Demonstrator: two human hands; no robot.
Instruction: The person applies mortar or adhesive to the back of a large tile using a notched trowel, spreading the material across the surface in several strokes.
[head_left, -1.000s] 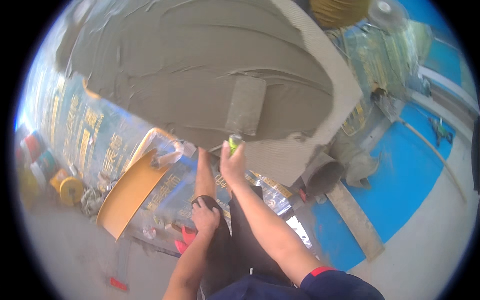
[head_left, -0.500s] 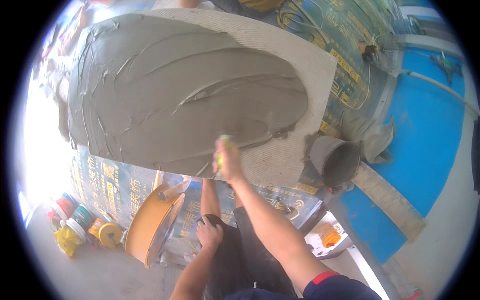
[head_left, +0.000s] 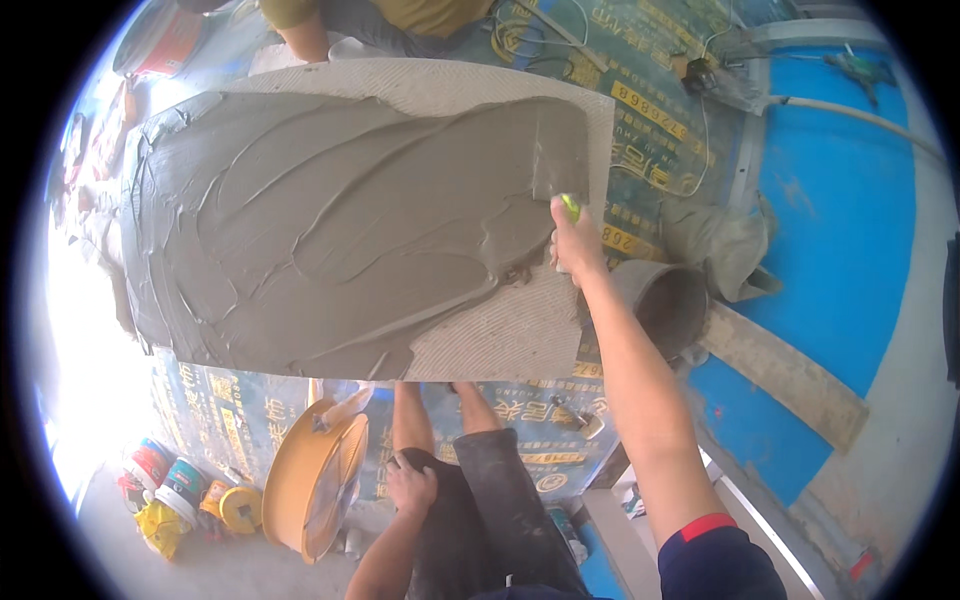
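My right hand (head_left: 577, 240) grips the green handle of a trowel (head_left: 571, 207) near the right end of a large pale slab (head_left: 510, 335) with a ribbed surface. The trowel's grey blade lies against the mortar and is hard to tell from it. Wet grey mortar (head_left: 360, 200) coats most of the slab in curved ridges, while ribbed strips show bare along the far edge, the right edge and the near right corner. My left hand (head_left: 412, 487) rests on my knee, its fingers spread and holding nothing.
At the right stand a mortar-stained bucket (head_left: 672, 305), a plank (head_left: 785, 375) and a crumpled sack (head_left: 720, 245). A corded power tool (head_left: 715, 85) lies beyond. Tubs (head_left: 182, 485) and a yellow spool (head_left: 310, 480) sit at the near left. Another person's arm (head_left: 305, 38) shows behind the slab.
My right hand has swept the trowel away from me and to the right, spreading mortar toward the slab's far right corner. The view has shifted. My left hand stays on the knee.
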